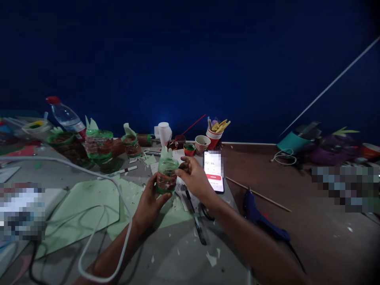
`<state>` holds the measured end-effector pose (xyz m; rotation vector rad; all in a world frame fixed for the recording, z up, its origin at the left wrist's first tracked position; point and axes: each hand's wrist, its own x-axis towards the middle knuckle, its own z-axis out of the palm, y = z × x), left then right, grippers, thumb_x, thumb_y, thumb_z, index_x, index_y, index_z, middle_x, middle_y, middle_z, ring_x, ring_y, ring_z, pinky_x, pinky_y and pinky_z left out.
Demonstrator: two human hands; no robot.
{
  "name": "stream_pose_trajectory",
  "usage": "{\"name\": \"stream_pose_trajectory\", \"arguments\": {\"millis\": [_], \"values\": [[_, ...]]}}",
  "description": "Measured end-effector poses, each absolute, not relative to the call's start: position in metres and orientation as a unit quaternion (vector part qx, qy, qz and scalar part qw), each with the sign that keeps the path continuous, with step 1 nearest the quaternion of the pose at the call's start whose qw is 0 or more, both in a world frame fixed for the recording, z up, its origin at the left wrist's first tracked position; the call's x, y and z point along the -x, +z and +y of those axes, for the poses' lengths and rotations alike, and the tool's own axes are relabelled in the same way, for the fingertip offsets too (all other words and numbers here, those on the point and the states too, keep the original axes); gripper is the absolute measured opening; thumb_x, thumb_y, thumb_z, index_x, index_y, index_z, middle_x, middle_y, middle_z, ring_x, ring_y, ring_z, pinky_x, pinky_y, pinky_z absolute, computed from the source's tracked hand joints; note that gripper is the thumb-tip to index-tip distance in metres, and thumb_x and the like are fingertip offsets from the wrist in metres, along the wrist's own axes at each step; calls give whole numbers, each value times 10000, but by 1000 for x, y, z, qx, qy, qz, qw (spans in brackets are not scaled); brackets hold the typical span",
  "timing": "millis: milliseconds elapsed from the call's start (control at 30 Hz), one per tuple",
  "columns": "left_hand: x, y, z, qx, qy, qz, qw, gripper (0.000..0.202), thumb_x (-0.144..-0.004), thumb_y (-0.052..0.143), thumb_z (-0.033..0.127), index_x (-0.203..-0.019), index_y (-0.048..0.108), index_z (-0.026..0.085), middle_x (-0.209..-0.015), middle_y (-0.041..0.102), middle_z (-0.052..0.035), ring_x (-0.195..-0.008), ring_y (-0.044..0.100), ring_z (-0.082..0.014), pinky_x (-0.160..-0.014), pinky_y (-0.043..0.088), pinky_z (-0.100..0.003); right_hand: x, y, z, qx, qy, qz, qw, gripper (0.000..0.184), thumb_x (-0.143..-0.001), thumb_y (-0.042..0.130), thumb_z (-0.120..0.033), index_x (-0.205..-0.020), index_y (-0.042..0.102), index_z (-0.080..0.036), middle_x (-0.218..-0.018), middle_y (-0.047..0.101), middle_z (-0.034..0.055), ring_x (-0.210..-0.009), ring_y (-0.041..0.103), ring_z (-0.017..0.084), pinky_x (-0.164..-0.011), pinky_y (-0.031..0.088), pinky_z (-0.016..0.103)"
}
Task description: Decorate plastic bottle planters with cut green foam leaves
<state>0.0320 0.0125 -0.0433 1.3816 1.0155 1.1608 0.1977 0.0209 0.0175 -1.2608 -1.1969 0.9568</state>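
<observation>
My left hand (150,206) is wrapped round the lower part of a small painted jar (166,180), which looks like a cut plastic bottle. The jar has green bands at top and bottom and a brown middle, and light green paper (166,153) stands up at its top. At the jar's right side is my right hand (197,180), its fingers bent and apart; whether a fingertip touches the jar I cannot tell. Below the hands lie a black pen (194,215) and cut green paper (86,209).
Several similar painted jars (99,144) stand at the back left beside a tilted bottle (67,116). A lit phone (213,172), a cup of plastic cutlery (214,137), a blue glue gun (261,219) and a thin stick (264,196) are to the right. A white cable (126,206) loops over my left forearm.
</observation>
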Motion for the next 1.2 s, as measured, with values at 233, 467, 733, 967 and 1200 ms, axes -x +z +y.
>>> {"name": "stream_pose_trajectory", "arguments": {"millis": [233,467,733,967,1200], "values": [[-27,-46,22,-504,530,359,581,584,-702,714,251,-1242,491,247,-1335,530,-69,-1216,493,-262,-1047,352,-412,-209,31,23,459,509,-388,616,337,-670,620,-297,-973,544,-172,-776,615,-7,-614,547,113,-595,390,259],[-25,-42,27,-460,540,341,617,565,-692,728,282,-1219,527,252,-1358,516,-72,-1240,470,-274,-1062,331,-422,-219,21,33,437,463,-360,682,324,-593,594,-166,-916,588,-181,-780,624,-9,-654,512,117,-607,377,259],[-19,-41,30,-481,540,336,604,520,-723,704,356,-1207,547,247,-1304,560,-77,-1210,495,-272,-1073,308,-456,-219,18,32,470,465,-414,626,183,-669,591,-281,-817,603,-173,-595,559,-39,-515,448,101,-525,345,255],[-16,-40,31,-475,541,327,613,540,-728,706,336,-1223,529,214,-1312,544,-109,-1203,501,-277,-1049,339,-423,-211,16,30,493,450,-436,604,206,-614,607,-240,-811,625,-182,-642,571,-29,-550,455,108,-546,364,254],[-11,-48,42,-465,580,363,563,553,-643,764,332,-1141,558,208,-1228,597,-104,-1157,528,-286,-1018,373,-425,-209,7,29,484,447,-472,585,180,-641,574,-224,-800,641,-174,-626,556,-27,-566,466,118,-574,380,264]]}}
